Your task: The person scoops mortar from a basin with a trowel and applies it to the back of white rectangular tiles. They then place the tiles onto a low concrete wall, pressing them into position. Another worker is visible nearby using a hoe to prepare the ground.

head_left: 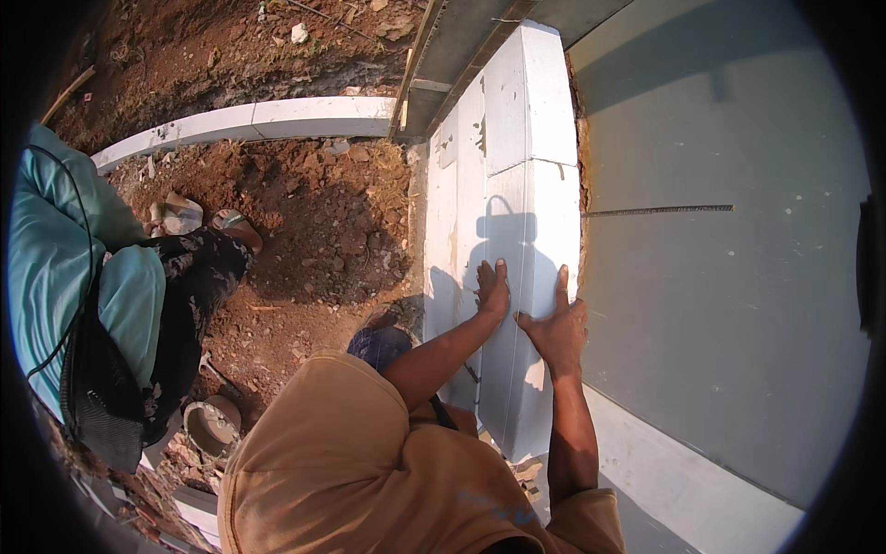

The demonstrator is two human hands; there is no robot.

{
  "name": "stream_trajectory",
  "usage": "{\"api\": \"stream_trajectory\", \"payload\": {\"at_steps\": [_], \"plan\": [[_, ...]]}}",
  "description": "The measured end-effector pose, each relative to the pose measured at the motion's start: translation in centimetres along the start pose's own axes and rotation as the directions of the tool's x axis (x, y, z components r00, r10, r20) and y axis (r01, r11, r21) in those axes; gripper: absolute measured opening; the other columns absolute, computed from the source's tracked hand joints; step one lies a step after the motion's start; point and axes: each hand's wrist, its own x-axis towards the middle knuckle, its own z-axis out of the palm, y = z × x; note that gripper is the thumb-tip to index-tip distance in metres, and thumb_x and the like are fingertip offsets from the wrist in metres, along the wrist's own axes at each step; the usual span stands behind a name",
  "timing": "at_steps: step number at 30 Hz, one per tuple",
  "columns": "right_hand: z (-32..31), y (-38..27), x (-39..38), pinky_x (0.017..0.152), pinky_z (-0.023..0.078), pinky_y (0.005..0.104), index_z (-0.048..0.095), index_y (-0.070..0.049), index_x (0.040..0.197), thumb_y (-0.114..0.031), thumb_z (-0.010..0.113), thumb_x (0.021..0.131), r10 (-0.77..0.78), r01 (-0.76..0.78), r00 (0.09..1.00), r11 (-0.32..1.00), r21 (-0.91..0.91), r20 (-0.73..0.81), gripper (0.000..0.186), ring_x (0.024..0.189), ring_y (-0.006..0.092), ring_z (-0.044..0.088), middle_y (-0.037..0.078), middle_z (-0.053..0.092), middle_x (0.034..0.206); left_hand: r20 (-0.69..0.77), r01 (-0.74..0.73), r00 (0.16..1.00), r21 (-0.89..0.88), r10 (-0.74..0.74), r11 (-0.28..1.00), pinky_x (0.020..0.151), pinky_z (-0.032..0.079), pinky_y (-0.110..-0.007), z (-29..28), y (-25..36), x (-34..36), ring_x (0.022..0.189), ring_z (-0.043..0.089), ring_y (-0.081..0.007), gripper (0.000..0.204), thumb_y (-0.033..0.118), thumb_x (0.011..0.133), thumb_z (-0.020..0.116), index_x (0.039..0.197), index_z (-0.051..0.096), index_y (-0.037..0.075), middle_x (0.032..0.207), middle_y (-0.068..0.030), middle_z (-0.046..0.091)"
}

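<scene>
A long white lightweight concrete block [512, 388] lies on top of a low wall in front of me. Against its left side my left hand [495, 288] rests, fingers stretched and the hand open. My right hand [556, 334] lies spread over the right edge, its thumb on the top face and some fingertips hidden beyond the edge. Both hands touch the block. A thin string [524, 235] runs lengthwise over the blocks. Beyond, another white block [550, 88] continues the same row.
A grey smooth slab [729, 277] with a rebar piece [660, 211] adjoins on the right. At left stands another person in a teal top [55, 268], near a round bucket [212, 426]. Reddish soil [305, 212] and a low white block border [305, 117] lie farther off.
</scene>
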Motion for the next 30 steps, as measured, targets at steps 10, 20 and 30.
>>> {"api": "stream_trajectory", "payload": {"at_steps": [10, 20, 30], "plan": [[-0.5, -0.3, 0.1, 0.092, 0.050, 0.0494, 0.026, -0.021, 0.161, -0.036, 0.087, 0.065, 0.043, -0.047, 0.998, 0.995, 0.089, 0.051, 0.115, 0.108, 0.0436, 0.059, 0.028, 0.053, 0.113, 0.091, -0.054, 0.994, -0.001, 0.054, 0.999, 0.125, 0.004, -0.050, -0.1, -1.6, 0.9, 0.156, 0.002, -0.0331, 0.087, 0.065, 0.103, 0.023, 0.161, 0.005, 0.003, 0.168, -0.0199, 0.006], [6.3, 15.7, 1.3, 0.105, 0.047, 0.0403, 0.029, -0.005, 0.158, -0.055, 0.044, 0.104, -0.034, -0.497, 0.853, 0.251, 0.831, 0.521, 0.076, 0.132, 0.0300, 0.052, 0.021, 0.050, 0.148, 0.310, 0.161, 0.945, -0.176, -0.100, 0.971, 0.122, 0.023, -0.044, -5.2, -6.9, -5.6, 0.151, 0.025, -0.0303, 0.084, 0.066, 0.103, 0.026, 0.162, -0.003, 0.014, 0.167, -0.0138, 0.019], [13.3, 16.9, -6.4, 0.108, 0.044, 0.0392, 0.032, -0.001, 0.155, -0.056, 0.040, 0.105, -0.189, -0.784, 0.615, -0.047, 0.619, 0.765, 0.075, 0.132, 0.0279, 0.052, 0.020, 0.052, 0.146, 0.209, 0.189, 0.965, -0.130, -0.159, 0.973, 0.124, 0.011, -0.043, -3.3, -11.5, -15.2, 0.154, 0.017, -0.0260, 0.089, 0.074, 0.099, 0.021, 0.163, 0.002, 0.014, 0.168, -0.0101, 0.016]]}}
